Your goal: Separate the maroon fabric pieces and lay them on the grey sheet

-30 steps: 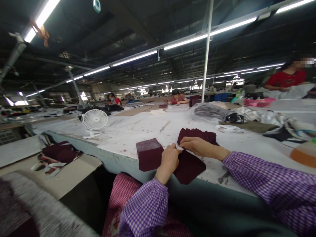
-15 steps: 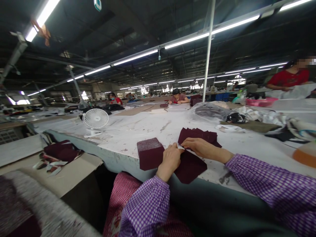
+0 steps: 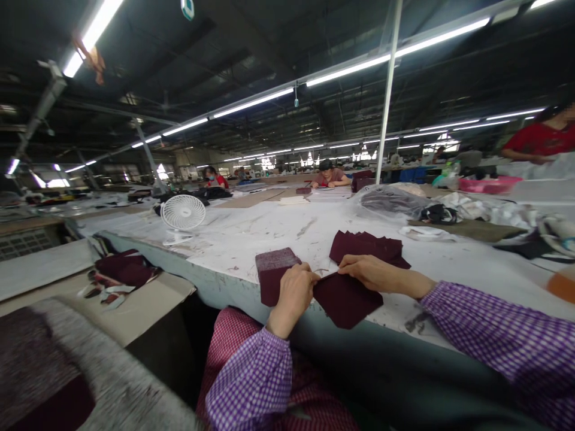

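Note:
A dark maroon fabric piece (image 3: 348, 300) with angled lower corners hangs partly over the table's front edge. My left hand (image 3: 296, 290) pinches its upper left corner, fingers closed. At the top edge, my right hand (image 3: 366, 270) grips the same piece between thumb and fingers. A narrow strip along that edge looks folded between the two hands. Left of it, partly behind my left hand, lies a neat stack of maroon pieces (image 3: 272, 287) with a greyish top. Behind my right hand is a fanned pile of maroon pieces (image 3: 366, 244) with jagged edges.
A white fan (image 3: 182, 213) stands at the left on the white-covered table (image 3: 251, 230). Clear plastic wrap (image 3: 389, 202) and cloths lie to the right. Maroon scraps (image 3: 123, 269) rest on a cardboard box (image 3: 166, 293). Co-workers sit farther back and at the far right.
My left hand has moved left along the fabric's upper edge, away from my right hand, and now overlaps the stack. The edge between the hands is stretched straight. The view has shifted slightly.

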Motion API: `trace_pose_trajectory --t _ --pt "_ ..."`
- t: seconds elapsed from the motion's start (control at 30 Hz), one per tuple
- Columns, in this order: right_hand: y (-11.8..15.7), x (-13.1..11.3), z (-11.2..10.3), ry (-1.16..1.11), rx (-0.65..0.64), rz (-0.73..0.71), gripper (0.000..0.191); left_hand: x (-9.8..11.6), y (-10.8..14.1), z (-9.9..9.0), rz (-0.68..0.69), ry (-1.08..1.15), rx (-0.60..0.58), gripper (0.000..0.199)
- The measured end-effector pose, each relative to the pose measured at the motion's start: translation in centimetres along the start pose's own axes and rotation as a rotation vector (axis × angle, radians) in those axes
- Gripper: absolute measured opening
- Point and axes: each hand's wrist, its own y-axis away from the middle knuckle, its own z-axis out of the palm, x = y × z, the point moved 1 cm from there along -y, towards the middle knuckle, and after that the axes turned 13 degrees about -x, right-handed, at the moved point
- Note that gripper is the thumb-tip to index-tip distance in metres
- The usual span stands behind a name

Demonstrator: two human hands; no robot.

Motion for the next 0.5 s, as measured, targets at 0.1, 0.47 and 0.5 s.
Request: trace_pose_trajectory --t 0.1,0.47,0.5 --pt "0.1 -0.2 -0.3 -0.002 -0.046 0.013 0.038 -0.6 0.6 0.3 0.012 0.025 0.038 0.025" --pt "-1.9 -2.7 -1.8 0.368 -0.294 0.041 0.063 -0.9 0.6 0.8 0.022 0.038 0.067 0.026" --pt "-2.2 -2.9 -1.9 0.393 -0.312 0.047 0.062 -1.0 0.6 0.8 0.026 0.050 0.070 0.026"
